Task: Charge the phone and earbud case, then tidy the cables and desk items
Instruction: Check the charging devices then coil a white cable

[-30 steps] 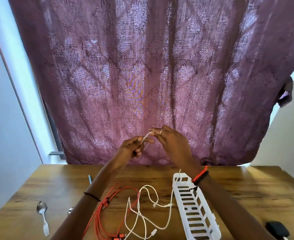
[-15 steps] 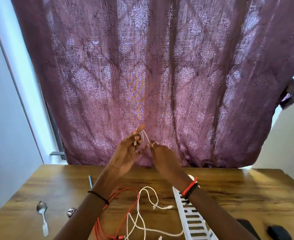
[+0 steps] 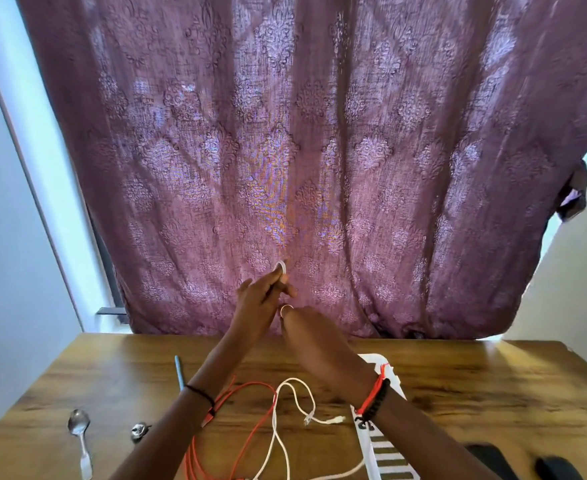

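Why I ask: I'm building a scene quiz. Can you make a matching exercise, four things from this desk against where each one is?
Things:
1 spoon
2 slotted tray
3 orange cable
4 white cable loop

Places:
A pinched in the raised left hand
B left part of the desk
C partly under the right forearm
D lying by the left wrist

Pairs: 1-B, 2-C, 3-D, 4-A

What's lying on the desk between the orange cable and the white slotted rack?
In the head view, the white cable lies looped between the orange cable and the white rack, its plug ends nearest the rack.
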